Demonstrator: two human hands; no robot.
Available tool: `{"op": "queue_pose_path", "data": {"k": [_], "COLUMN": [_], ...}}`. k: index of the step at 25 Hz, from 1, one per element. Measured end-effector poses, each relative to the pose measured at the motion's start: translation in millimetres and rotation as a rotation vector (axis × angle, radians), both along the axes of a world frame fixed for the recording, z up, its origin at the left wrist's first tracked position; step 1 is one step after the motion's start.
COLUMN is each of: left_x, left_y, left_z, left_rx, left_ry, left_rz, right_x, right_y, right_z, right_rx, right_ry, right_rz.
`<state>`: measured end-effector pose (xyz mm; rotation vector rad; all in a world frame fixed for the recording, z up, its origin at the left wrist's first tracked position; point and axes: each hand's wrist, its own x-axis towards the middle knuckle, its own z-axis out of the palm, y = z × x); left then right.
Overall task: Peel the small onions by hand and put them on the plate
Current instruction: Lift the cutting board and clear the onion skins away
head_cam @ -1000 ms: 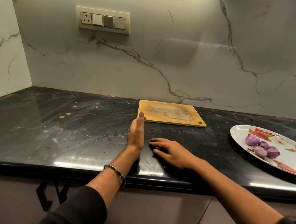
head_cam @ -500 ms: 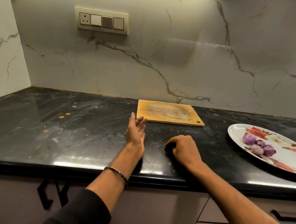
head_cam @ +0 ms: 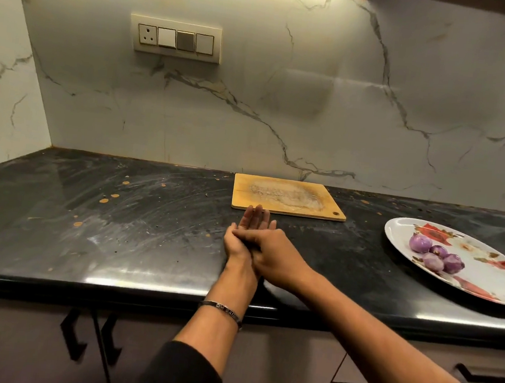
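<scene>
Your black stone counter (head_cam: pixel 136 235) runs from a marble corner on the left, streaked with pale smears and a few tan specks; a switch panel (head_cam: pixel 175 38) sits on the wall above. Your left hand (head_cam: pixel 247 237) stands on edge near the middle, palm up and fingers straight, aimed at the wooden cutting board (head_cam: pixel 287 197) behind it. Your right hand (head_cam: pixel 273 255) lies across that palm, fingers flat; whether anything sits between them cannot be told. At far right, four peeled onions (head_cam: pixel 436 255) cluster on the flowered plate (head_cam: pixel 482 290), whose long axis runs from back-left to front-right.
</scene>
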<state>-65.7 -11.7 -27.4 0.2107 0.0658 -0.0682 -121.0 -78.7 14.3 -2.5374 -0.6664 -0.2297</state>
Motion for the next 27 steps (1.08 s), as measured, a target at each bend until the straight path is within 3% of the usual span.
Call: {"op": "queue_pose_path", "data": {"k": [4,6,8,10,13,15,17,23,27], "left_x": [1.7,-0.1,-2.5,-4.8,-4.6,-3.4,-3.2,-6.2,-8.1], "left_y": [2.3,2.1,5.4,11.2,21.4,22.8,22.5,29.5,32.3], "left_z": [-0.5,1.3,3.2,4.7,3.7,2.5,1.1,-1.1,-2.3], "left_rx": [0.040,0.004,-0.010,-0.007,-0.052,-0.052,-0.061,-0.073,-0.072], "left_ry": [-0.014,-0.020,-0.029,-0.033,-0.001,-0.027,-0.058,-0.082,-0.033], "left_rz": [0.003,-0.009,-0.011,-0.008,-0.036,-0.048,-0.041,-0.004,0.007], "right_x": [-4.7,-6.5,-1.1,10.1,30.0,38.6,44.1,29.6,11.1], "right_y": [-16.2,-20.4,-31.7,-50.3,-78.0,-78.3,-62.3,-46.2,-89.9], "right_z": [-0.7,0.2,-2.3,-9.3,-30.0,-45.5,-51.8,-42.6,-29.9], "right_rx": [0.030,0.339,0.658,0.719,0.349,0.010,-0.183,-0.231,-0.211], "right_ry": [0.138,0.208,0.143,0.026,0.101,0.253,0.248,0.153,0.086], "right_rz": [0.097,0.123,0.035,-0.190,-0.470,-0.490,-0.442,0.087,0.189]}}
